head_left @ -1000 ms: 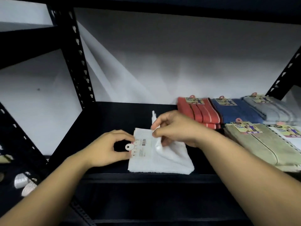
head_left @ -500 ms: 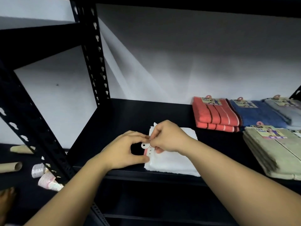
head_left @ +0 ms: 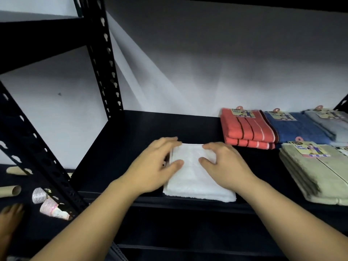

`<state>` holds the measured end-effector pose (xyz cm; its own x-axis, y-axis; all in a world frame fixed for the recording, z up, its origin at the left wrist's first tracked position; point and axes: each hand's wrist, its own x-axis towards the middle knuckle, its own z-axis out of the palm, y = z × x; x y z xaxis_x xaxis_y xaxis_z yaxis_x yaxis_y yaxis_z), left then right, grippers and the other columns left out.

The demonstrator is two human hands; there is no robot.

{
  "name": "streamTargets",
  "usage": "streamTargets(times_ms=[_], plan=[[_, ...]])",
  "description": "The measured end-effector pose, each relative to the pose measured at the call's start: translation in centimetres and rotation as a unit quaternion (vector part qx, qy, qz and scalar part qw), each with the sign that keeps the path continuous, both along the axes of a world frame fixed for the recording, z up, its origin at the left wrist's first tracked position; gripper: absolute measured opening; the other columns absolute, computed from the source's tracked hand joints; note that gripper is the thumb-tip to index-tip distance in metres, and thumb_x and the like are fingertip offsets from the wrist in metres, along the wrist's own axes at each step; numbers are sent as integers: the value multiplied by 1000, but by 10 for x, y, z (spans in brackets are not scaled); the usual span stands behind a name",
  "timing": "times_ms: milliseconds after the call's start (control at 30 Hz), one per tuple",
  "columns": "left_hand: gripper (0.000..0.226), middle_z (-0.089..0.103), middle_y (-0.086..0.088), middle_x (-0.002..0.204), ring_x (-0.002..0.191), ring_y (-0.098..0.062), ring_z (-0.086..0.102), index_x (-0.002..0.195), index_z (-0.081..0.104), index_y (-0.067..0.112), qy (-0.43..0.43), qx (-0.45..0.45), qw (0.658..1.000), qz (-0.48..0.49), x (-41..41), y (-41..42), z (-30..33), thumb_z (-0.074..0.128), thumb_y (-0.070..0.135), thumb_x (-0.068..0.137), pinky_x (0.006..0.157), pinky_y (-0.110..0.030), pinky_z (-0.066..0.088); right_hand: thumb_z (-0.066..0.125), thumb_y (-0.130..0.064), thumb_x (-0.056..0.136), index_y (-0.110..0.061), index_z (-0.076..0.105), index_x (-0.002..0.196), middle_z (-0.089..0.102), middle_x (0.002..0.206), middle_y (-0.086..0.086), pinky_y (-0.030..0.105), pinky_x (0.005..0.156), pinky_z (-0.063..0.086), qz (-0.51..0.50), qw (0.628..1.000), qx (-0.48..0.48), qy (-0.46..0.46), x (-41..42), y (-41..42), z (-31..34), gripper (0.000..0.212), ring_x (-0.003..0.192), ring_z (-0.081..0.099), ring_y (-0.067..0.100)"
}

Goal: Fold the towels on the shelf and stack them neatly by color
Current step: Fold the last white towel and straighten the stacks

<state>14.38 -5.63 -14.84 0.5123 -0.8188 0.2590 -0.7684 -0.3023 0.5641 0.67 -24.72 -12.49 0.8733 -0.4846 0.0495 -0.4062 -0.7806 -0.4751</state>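
"Face Towel" can be read on the card tag (head_left: 308, 150) fastened to the beige towel (head_left: 320, 176), while the print on the other towels' tags is too small to be made out.

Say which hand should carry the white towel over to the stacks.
Probably the right hand: it rests on the white towel on the side nearer the stacks. The left hand lies on the far edge.

Paper cups (head_left: 49, 202) and cardboard tubes (head_left: 10, 191) lie lower left.
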Motion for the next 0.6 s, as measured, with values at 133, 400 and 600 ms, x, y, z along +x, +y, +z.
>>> streamTargets(times_ms=[133,400,600], plan=[[73,-6,12,171,154,1,-12,165,5,25,-68,197,977,-36,-10,-22,-11,30,59,105,129,-38,-5,40,-53,106,-10,18,164,7,172,13,31,126,3,41,993,-42,99,-1,10,-18,75,160,1,22],[71,-19,19,168,146,10,-28,163,-5,29,-83,239,967,-41,0,-19,-22,13,65,104,125,-33,-15,17,-71,100,-11,-13,162,-23,169,14,55,125,-13,10,977,-68,201,12,9,-27,92,156,-24,28],[76,-14,22,167,145,14,-25,164,-1,32,-66,211,975,-12,-5,-15,-22,14,70,100,126,-34,-13,34,-39,111,-17,31,160,15,172,-1,33,129,10,38,995,-93,-11,-3,36,-30,54,159,7,13]])
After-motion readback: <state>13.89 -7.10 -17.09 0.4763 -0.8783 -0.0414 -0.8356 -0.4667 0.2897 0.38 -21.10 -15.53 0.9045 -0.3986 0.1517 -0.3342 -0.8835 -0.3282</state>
